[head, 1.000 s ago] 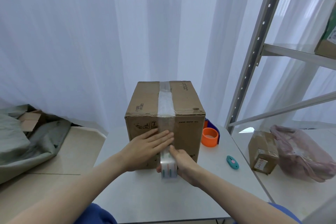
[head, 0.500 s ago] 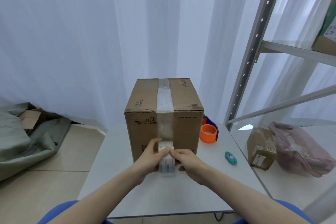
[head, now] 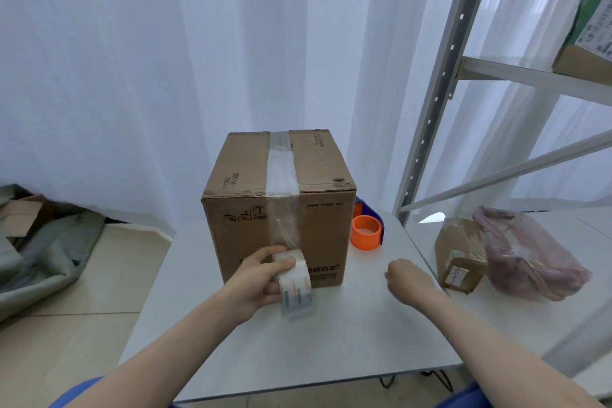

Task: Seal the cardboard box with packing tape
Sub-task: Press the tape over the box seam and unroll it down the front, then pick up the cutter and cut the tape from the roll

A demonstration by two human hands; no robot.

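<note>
R hand (head: 405, 278) off roll (head: 295, 281), L fingers (head: 284, 263) gripping

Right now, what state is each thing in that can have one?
cardboard box: flaps closed, tape strip along the top seam and down the front.
packing tape roll: held against the box front, strip uncut and joined to the box.
left hand: gripping the roll.
right hand: empty, loosely curled over the table.
orange tape dispenser: standing idle beside the box.
small parcel: taped shut.
</note>
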